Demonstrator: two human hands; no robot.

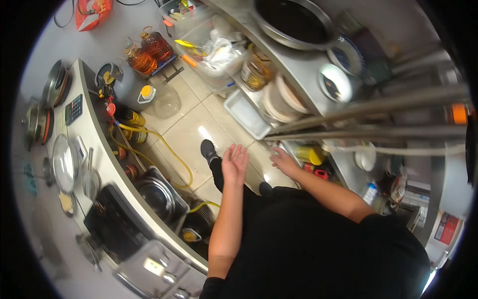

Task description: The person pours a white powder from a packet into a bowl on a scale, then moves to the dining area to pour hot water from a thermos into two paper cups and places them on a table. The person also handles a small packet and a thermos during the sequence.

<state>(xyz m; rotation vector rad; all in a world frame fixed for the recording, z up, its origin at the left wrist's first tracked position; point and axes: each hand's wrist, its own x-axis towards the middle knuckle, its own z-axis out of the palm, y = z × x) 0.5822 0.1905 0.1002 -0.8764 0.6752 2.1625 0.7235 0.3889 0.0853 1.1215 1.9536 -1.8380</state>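
Observation:
My left hand (235,163) is held out over the tiled floor (183,145), palm up, its fingers apart and nothing in it. To its right, my right hand (285,163) hangs in the air near the edge of the steel shelving, fingers loosely bent, with no object visible in it. A pale rectangular plastic tray (248,114) lies ahead of both hands, beside the lower shelf. Beyond it stands a clear plastic bin (224,71) with white bags inside.
A counter on the left bears a calculator (74,109), a glass lid (64,163) and a black stove (112,220). A yellow hose (175,159) loops over the floor by a gas cylinder (127,88). A large metal pan (293,22) stands on the steel counter.

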